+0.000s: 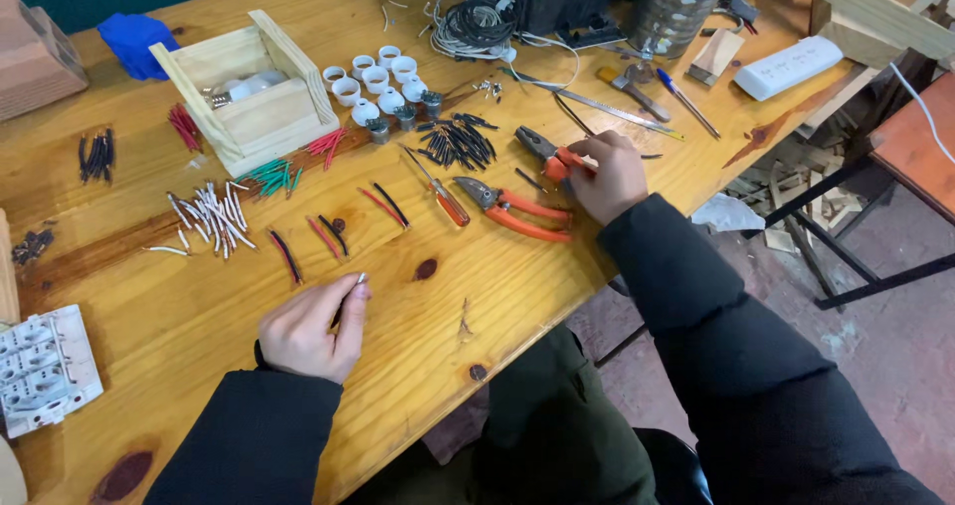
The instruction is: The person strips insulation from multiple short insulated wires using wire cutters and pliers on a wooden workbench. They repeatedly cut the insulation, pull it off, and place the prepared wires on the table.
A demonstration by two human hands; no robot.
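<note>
My right hand (609, 177) is closed around the orange handles of a pair of pliers (542, 152) whose dark jaws point to the far left. Beside it on the wooden table (199, 316) lie orange-handled cutters (512, 209) and a small red-handled screwdriver (440, 192). My left hand (313, 331) rests near the front edge, its fingers pinching a short dark wire piece (348, 301) with a bare metal tip. Red and black wire pairs (328, 234) lie just beyond that hand.
A small wooden box (254, 92) holds a light bulb. White lamp sockets (373, 82), piles of black (458, 139), white (211, 214), green (271, 177) and red (184, 127) wire pieces surround it. A white switch block (40, 371) sits at left, a cable coil (473, 22) far back.
</note>
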